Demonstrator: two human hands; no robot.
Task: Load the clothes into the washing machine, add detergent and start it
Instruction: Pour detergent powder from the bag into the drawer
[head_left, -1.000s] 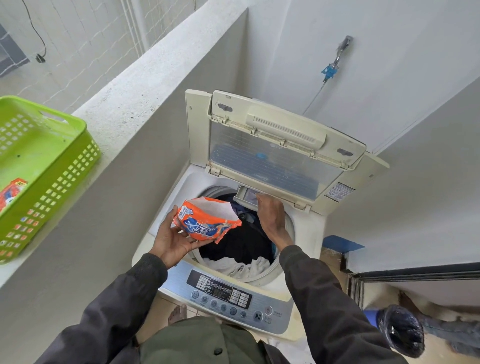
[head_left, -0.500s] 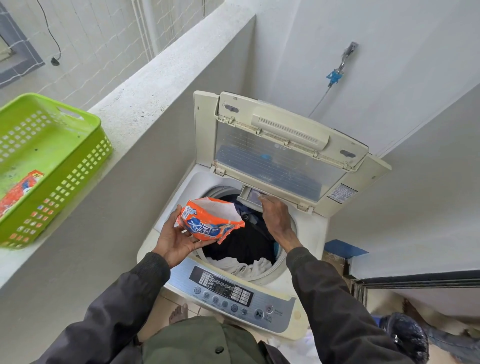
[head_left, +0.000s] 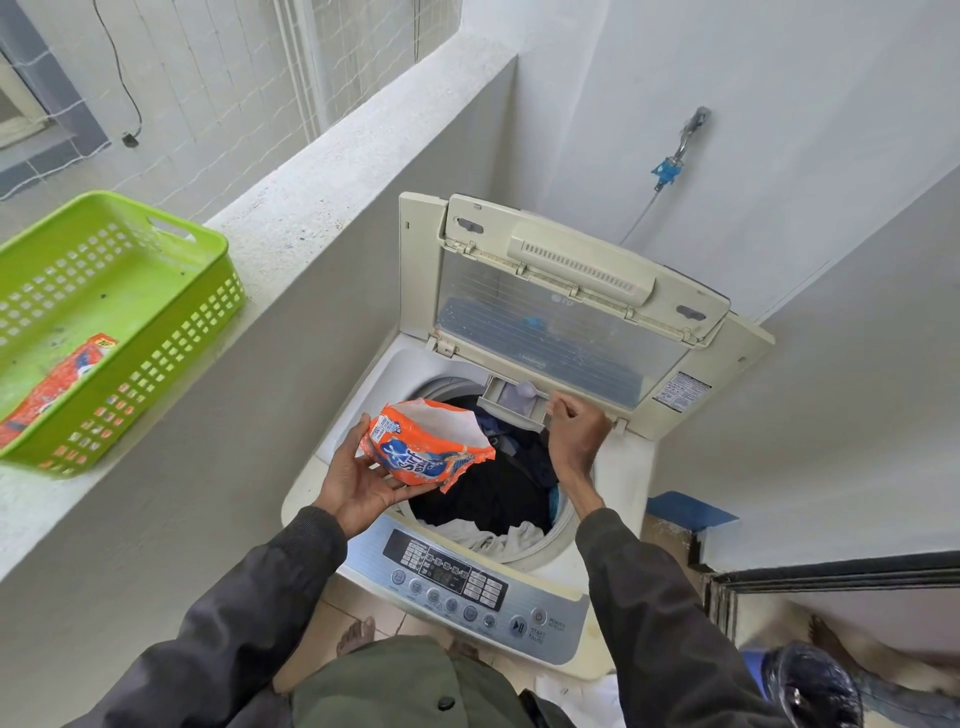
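The top-loading washing machine (head_left: 343, 457) stands with its lid (head_left: 566, 317) folded up. Dark and white clothes (head_left: 493, 499) fill the drum. My left hand (head_left: 358, 480) holds an opened orange detergent packet (head_left: 421, 447) over the drum's left rim. My right hand (head_left: 574, 434) grips the front of the small detergent drawer (head_left: 511, 397), which is pulled out at the back of the opening. The control panel (head_left: 457, 587) with its buttons faces me at the front.
A green plastic basket (head_left: 119, 322) sits on the concrete ledge (head_left: 332, 202) at left, holding another orange packet (head_left: 57, 384). A tap with a blue fitting (head_left: 675, 156) is on the wall behind. A dark doorway edge (head_left: 831, 571) lies right.
My right hand has pulled the detergent drawer out further from under the lid. The left hand keeps the packet in about the same place. The view has shifted slightly.
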